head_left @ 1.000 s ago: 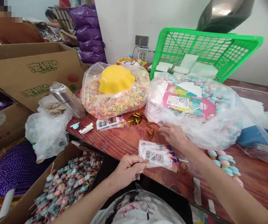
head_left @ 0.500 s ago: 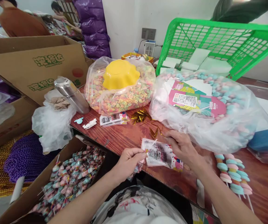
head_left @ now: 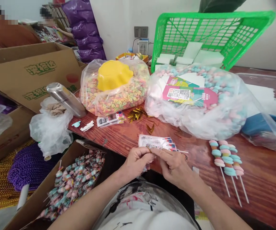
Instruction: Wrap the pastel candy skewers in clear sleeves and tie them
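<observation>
My left hand [head_left: 140, 161] is closed round the gathered neck of a clear-wrapped candy skewer [head_left: 145, 168], mostly hidden beneath the fingers. At its fingertips shows a bit of gold twist tie [head_left: 149, 149], which my right hand [head_left: 176, 164] meets with pinched fingers. Just beyond both hands lie printed clear packets [head_left: 152, 140] on the wooden table [head_left: 121, 140], with a thin white stick showing at their right end. Farther back are a few loose gold ties [head_left: 150, 128] and a larger pile of them [head_left: 138, 114]. Three marshmallow skewers [head_left: 226, 156] rest to the right.
A carton of wrapped skewers [head_left: 77, 179] stands below the table's left edge. Behind are a bag of ring candy [head_left: 116, 102] under a yellow bowl [head_left: 115, 75], a marshmallow bag [head_left: 229, 118] and a green basket [head_left: 159, 41]. A steel flask [head_left: 67, 100] leans at left.
My right hand has moved from the loose gold ties and packets to my left fingertips, where a gold tie shows. The view has shifted, showing more of the three skewers.
</observation>
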A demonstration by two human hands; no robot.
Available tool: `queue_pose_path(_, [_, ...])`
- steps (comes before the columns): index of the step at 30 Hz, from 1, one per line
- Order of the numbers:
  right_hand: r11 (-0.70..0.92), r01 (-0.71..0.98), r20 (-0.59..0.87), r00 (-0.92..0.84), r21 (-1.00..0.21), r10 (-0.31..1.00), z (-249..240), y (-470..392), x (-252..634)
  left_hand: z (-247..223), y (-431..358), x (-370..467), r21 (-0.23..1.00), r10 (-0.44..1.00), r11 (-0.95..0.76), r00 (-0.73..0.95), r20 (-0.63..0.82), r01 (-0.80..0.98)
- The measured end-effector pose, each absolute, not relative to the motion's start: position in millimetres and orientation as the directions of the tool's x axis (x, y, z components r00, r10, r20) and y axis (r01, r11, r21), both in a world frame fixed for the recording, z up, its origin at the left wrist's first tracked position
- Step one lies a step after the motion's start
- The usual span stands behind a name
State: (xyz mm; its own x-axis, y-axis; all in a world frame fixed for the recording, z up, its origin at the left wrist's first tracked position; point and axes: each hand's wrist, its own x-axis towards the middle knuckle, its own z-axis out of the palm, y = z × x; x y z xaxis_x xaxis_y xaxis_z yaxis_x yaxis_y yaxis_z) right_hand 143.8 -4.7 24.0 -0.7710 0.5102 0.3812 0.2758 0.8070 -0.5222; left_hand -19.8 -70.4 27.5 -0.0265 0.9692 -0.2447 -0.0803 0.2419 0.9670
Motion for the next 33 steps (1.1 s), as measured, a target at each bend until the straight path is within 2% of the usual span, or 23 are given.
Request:
queue_pose_path(4, [0.789,0.281,0.428,-0.715,-0.547,0.552,22.5,-12.7,145.6,26.0,-72.1,-20.1,0.995,0.994,0.081,-0.08,-0.076,0.058])
queue_pose_path(7, [0.647,0.259,0.438,-0.555,-0.717,0.707,19.6,-20.2,145.6,28.0,-72.3,-21.5,0.987,0.995,0.019,-0.095,-0.004,0.158])
queue_pose_path(10, [0.383,0.165,0.272,-0.462,-0.909,0.844,14.8,-27.0,141.9,30.6,-70.9,-21.2,0.977,0.997,-0.024,-0.073,0.04,0.21])
queue_pose_path(13, [0.092,0.043,0.061,-0.475,-0.995,0.878,9.6,-26.8,139.3,34.2,-68.8,-18.5,0.962,0.996,-0.078,-0.028,0.088,0.261])
queue_pose_path(15, [-0.065,-0.034,-0.035,-0.548,-0.997,0.836,6.2,-21.5,142.2,37.4,-68.0,-16.2,0.977,1.0,-0.03,0.011,0.029,0.211])
queue_pose_path(17, [-0.158,-0.063,-0.077,-0.664,-0.986,0.744,3.4,-14.3,148.4,40.6,-68.0,-14.1,0.99,0.986,0.128,0.104,-0.133,0.051])
queue_pose_path(19, [-0.188,-0.047,-0.089,-0.754,-0.981,0.65,3.5,-8.3,155.4,42.7,-68.6,-12.6,0.93,0.924,0.335,0.247,-0.293,-0.15])
queue_pose_path(21, [-0.194,-0.016,-0.1,-0.811,-0.981,0.576,9.4,-5.5,161.5,43.6,-69.0,-12.5,0.828,0.848,0.489,0.373,-0.377,-0.273])
queue_pose_path(23, [-0.085,0.009,-0.053,-0.845,-0.996,0.532,22.0,-6.8,166.7,43.9,-68.8,-14.5,0.751,0.777,0.588,0.469,-0.421,-0.3])
queue_pose_path(25, [0.301,0.002,0.157,-0.849,-0.954,0.504,38.6,-12.1,171.8,45.3,-67.8,-18.2,0.695,0.697,0.665,0.561,-0.447,-0.272])
queue_pose_path(26, [0.541,-0.01,0.297,-0.844,-0.841,0.446,46.9,-15.9,174.4,46.8,-67.1,-20.3,0.674,0.655,0.695,0.605,-0.452,-0.25])
queue_pose_path(27, [0.74,-0.025,0.417,-0.838,-0.672,0.351,54.4,-20.1,176.9,48.8,-66.3,-22.4,0.657,0.613,0.721,0.645,-0.456,-0.221])
queue_pose_path(28, [0.865,-0.041,0.495,-0.834,-0.5,0.246,60.7,-24.5,179.2,51.5,-65.3,-24.3,0.645,0.567,0.743,0.682,-0.462,-0.181])
queue_pose_path(29, [0.924,-0.062,0.534,-0.83,-0.378,0.163,65.8,-28.8,181.2,54.4,-64.1,-26.0,0.639,0.517,0.758,0.715,-0.47,-0.128])
queue_pose_path(30, [0.949,-0.079,0.547,-0.83,-0.306,0.107,69.5,-32.7,182.9,57.4,-62.7,-27.4,0.638,0.464,0.767,0.746,-0.478,-0.067])
queue_pose_path(33, [0.963,-0.086,0.532,-0.844,-0.256,0.066,74.9,-40.5,185.5,63.0,-58.1,-29.5,0.653,0.321,0.751,0.809,-0.492,0.099])
